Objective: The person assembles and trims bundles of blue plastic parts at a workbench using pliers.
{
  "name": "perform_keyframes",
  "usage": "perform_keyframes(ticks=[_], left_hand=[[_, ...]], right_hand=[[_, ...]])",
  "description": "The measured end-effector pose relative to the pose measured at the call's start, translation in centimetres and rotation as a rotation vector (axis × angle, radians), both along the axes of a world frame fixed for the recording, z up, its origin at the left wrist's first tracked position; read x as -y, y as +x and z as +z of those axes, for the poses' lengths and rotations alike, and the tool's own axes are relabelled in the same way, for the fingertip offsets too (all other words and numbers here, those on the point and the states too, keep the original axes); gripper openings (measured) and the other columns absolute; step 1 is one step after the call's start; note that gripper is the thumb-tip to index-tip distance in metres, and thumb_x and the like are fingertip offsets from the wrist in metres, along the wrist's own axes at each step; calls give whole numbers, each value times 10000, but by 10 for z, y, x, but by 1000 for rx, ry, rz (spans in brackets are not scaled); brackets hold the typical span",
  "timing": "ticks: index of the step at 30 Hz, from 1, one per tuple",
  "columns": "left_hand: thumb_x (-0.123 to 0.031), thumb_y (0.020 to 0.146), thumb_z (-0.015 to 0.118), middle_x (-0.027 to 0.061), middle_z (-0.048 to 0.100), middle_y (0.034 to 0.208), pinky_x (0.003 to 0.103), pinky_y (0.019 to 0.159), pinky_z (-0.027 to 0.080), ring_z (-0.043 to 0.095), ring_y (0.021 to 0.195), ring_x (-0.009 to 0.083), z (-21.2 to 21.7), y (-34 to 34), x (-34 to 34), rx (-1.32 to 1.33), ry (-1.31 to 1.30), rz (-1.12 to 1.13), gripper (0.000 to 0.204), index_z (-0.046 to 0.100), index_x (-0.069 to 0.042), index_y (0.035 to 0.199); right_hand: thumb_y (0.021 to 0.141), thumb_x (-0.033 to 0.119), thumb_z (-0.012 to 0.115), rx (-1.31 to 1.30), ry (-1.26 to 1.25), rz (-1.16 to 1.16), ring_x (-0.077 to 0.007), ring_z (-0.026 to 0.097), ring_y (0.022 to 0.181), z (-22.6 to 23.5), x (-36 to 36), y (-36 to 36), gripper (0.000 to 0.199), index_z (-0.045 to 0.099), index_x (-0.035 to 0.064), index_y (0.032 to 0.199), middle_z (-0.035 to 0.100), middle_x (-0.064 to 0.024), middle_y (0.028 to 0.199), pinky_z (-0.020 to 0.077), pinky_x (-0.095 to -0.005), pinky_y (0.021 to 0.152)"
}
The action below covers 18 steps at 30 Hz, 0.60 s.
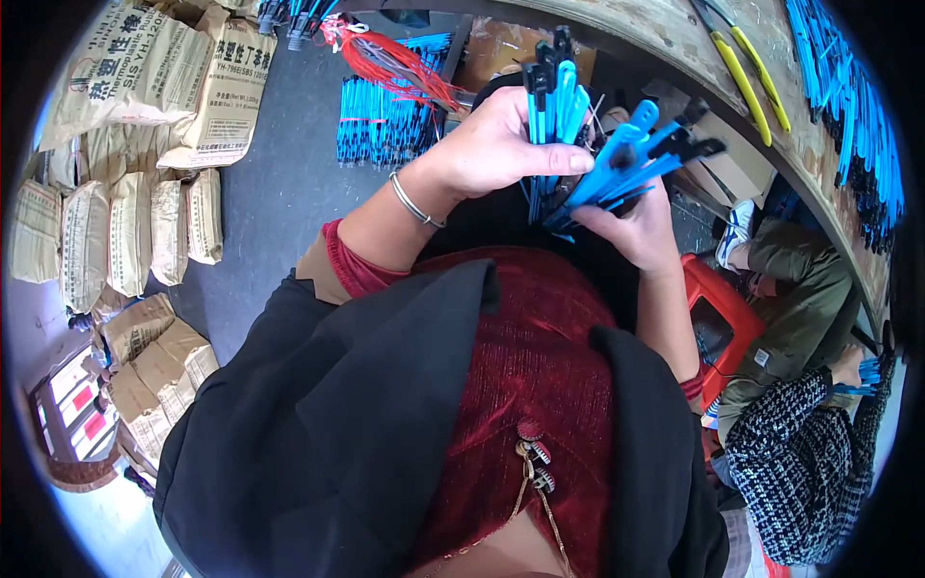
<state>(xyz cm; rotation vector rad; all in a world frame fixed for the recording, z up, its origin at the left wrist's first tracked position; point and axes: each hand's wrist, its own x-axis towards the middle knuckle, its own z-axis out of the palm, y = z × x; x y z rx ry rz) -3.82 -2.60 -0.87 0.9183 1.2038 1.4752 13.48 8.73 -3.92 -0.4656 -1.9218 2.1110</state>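
At far left, paper sacks (128, 231) are standing side by side, and a large sack (214, 106) is lying above them in view; their walls are hiding whatever is inside. Farther right, a pile (371, 125) of blue strips is resting on the grey floor (279, 106), and red cords (390, 63) are crossing part of it in view. In front of the person's chest, the left hand (501, 144) is holding the left bundle (570, 101) of blue strips, its thumb pressing across them. This bundle is running nearly up and down the view, black ends pointing to the top. Just beside it, the right hand (641, 226) is gripping the right bundle (636, 149), its fingers mostly hiding behind. That bundle is slanting from lower left to upper right, black ends pointing up and right. Beyond, a carton (732, 164) is sitting under the bench (670, 43); I cannot tell its contents. On the bench, pliers (742, 82) are lying near more strips (848, 116). Below, a co-worker's hand (848, 367) is holding blue strips.
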Motion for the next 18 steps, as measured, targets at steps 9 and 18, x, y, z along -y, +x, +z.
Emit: perform_keyframes(ticks=[9,18], left_hand=[[-214,776,689,60,604,881,275,746,464,572,812,131,6,3,-3,86,112,-256,319,583,10,976],[-125,790,680,31,618,826,258,713,472,575,768,97,15,22,2,221,31,-34,224,612,6,957]], right_hand=[[603,30,743,-83,-153,48,-115,564,726,-3,2,3,265,597,36,824,594,-11,775,448,-274,689],[667,58,733,-77,-77,-261,-102,534,666,-2,25,2,222,584,34,831,573,2,753,438,-262,637]])
